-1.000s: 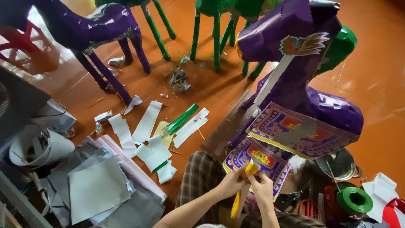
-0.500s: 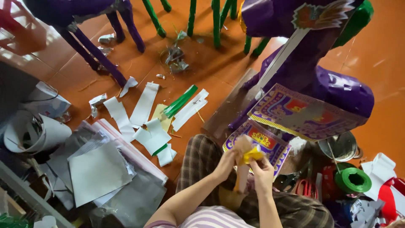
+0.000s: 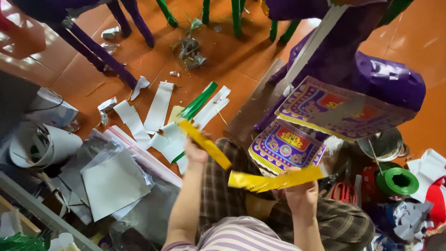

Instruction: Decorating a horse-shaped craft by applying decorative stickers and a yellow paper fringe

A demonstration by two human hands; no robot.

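Note:
My left hand (image 3: 196, 152) holds up a yellow paper strip (image 3: 204, 145) that slants down toward the right. My right hand (image 3: 301, 193) grips a second shiny yellow strip (image 3: 274, 180), held nearly level in front of my lap. The two strips are apart. Just beyond them stands a purple paper horse (image 3: 371, 79) with a patterned purple and gold saddle cloth (image 3: 339, 111) and a matching panel (image 3: 284, 147) lower down. My checked trouser legs fill the space under both hands.
White and green paper strips (image 3: 160, 107) lie scattered on the orange tiled floor. Grey sheets (image 3: 111, 183) and a paper roll (image 3: 39, 144) lie at the left. A green tape roll (image 3: 397, 180), red scissors (image 3: 344, 191) and a metal bowl (image 3: 385, 144) sit at the right. Purple and green figure legs stand behind.
My hands, which held one yellow piece together, have pulled apart. The left has risen to the left with one strip; the right holds the other.

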